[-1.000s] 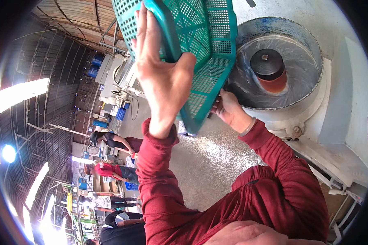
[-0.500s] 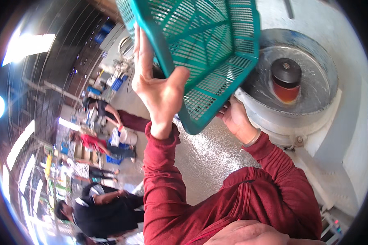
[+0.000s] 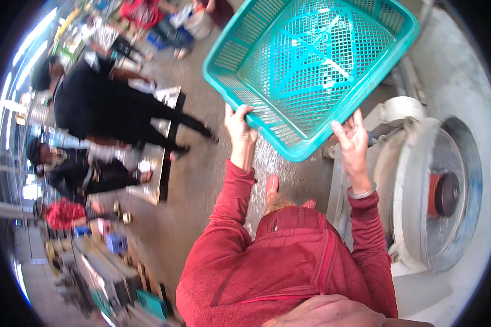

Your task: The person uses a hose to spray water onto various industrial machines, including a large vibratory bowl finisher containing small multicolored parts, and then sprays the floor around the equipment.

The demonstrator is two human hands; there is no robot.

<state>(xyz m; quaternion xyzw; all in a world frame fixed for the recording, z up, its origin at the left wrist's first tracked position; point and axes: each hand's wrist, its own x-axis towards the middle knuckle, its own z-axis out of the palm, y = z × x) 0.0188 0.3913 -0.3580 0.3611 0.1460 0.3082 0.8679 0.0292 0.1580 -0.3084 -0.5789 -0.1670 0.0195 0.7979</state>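
A green plastic basket (image 3: 311,71) with mesh walls and floor is held out before me, its inside facing me and nothing lying in it. My left hand (image 3: 241,133) grips the rim at the near left, thumb over the edge. At the near right side my right hand (image 3: 353,144) holds the same rim, with a band round the wrist. The fingers under the rim are partly hidden. To the right is a round metal drum machine (image 3: 414,191) with a dark-capped reddish hub (image 3: 446,195) in its middle; neither hand touches it.
Wet floor (image 3: 202,180) lies below, with my feet (image 3: 273,185) on it. At left a person in black (image 3: 109,103) stands by a low metal table (image 3: 161,158); other people are behind. A pale wall (image 3: 458,60) bounds the right. Crates and a bench (image 3: 103,272) are at lower left.
The basket has swung away from beside the drum and tipped so its inside faces me. Both hands keep hold of its rim. My view has turned, putting the drum further right.
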